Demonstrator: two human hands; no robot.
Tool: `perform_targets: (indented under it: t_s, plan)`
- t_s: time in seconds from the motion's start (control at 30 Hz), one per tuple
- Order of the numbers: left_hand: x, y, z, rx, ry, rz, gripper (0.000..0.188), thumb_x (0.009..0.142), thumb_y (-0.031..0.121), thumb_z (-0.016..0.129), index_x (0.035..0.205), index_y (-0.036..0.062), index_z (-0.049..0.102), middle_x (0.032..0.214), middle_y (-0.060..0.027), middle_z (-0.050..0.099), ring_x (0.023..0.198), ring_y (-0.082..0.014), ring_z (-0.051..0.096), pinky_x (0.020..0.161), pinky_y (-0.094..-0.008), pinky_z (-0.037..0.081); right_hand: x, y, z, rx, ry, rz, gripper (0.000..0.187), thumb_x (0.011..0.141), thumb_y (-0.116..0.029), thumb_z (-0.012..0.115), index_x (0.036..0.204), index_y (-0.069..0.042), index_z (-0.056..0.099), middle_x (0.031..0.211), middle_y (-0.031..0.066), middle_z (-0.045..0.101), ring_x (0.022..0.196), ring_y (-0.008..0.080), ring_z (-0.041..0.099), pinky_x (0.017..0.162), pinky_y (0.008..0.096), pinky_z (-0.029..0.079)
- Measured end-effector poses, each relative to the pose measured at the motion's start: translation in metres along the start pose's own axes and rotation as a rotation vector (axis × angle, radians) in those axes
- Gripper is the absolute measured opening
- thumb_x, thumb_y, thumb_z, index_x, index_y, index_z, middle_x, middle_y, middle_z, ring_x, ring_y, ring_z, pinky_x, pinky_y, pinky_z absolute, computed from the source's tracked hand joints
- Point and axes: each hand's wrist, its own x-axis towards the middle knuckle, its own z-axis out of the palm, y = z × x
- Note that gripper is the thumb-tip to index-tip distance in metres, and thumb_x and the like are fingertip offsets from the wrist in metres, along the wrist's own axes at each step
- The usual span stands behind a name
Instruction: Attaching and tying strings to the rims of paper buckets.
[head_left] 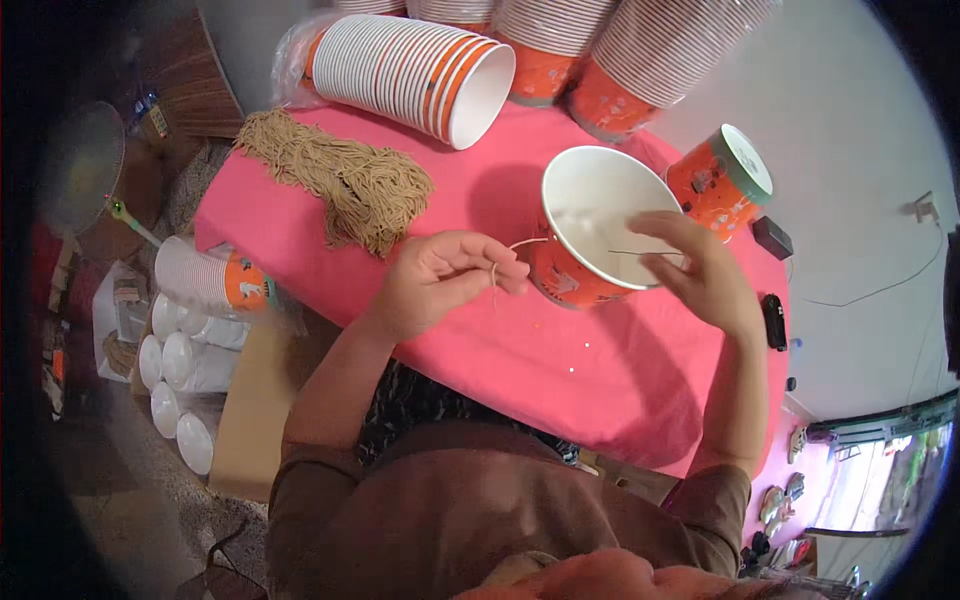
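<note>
An orange paper bucket [571,279] with a white rim and white inside stands upright in front of me, its mouth tilted towards me. From a small hole in its left wall a tan cord [528,242] runs to my left hand [450,278], whose fingers are closed on it; a loose end hangs below the fingertips. Over the bucket's right rim is my right hand [705,278], thumb and fingers closed around a thin dark wire [630,252] that points left across the mouth. Left of the bucket lies a bundle of tan cords [345,180].
Nested paper buckets [400,75] lie at the back of the pink-covered table [520,370], beside wrapped upright stacks [640,75]. An orange bucket with a lid [722,185] stands right, near a black box [772,238]. White lids [195,440] in sleeves fill a cardboard box [262,420] at left.
</note>
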Motion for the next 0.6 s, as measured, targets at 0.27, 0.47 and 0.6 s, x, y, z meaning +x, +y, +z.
perform_targets:
  t_s: [0.27, 0.47, 0.6]
  plan:
    - [0.004, -0.005, 0.0, 0.147, 0.196, 0.306, 0.009, 0.089, -0.005, 0.056, 0.097, -0.0042, 0.06, 0.094, -0.0102, 0.067, 0.079, -0.0148, 0.063, 0.077, -0.0266, 0.052, 0.025, 0.003, 0.006, 0.185, -0.333, 0.216, 0.012, 0.089, -0.007, 0.06, 0.094, 0.003, 0.064, 0.076, 0.0094, 0.064, 0.068, 0.0145, 0.059, 0.063, 0.0299, 0.047]
    - [0.013, -0.002, 0.006, -0.334, 0.197, 0.4, 0.007, 0.093, 0.005, 0.054, 0.097, 0.002, 0.059, 0.089, -0.0123, 0.063, 0.067, -0.0153, 0.059, 0.067, -0.026, 0.051, 0.018, 0.01, 0.011, 0.286, -0.212, 0.225, 0.011, 0.09, -0.006, 0.059, 0.089, 0.003, 0.065, 0.068, 0.0035, 0.058, 0.065, 0.0062, 0.052, 0.058, 0.027, 0.044]
    - [0.015, 0.006, -0.004, -0.413, 0.163, 0.367, 0.01, 0.094, 0.005, 0.049, 0.099, 0.0031, 0.058, 0.081, -0.0088, 0.059, 0.062, -0.0135, 0.055, 0.058, -0.0258, 0.048, 0.017, 0.004, 0.015, 0.186, -0.246, 0.223, 0.01, 0.088, -0.005, 0.06, 0.087, 0.003, 0.064, 0.068, 0.007, 0.06, 0.063, 0.0098, 0.053, 0.058, 0.0279, 0.044]
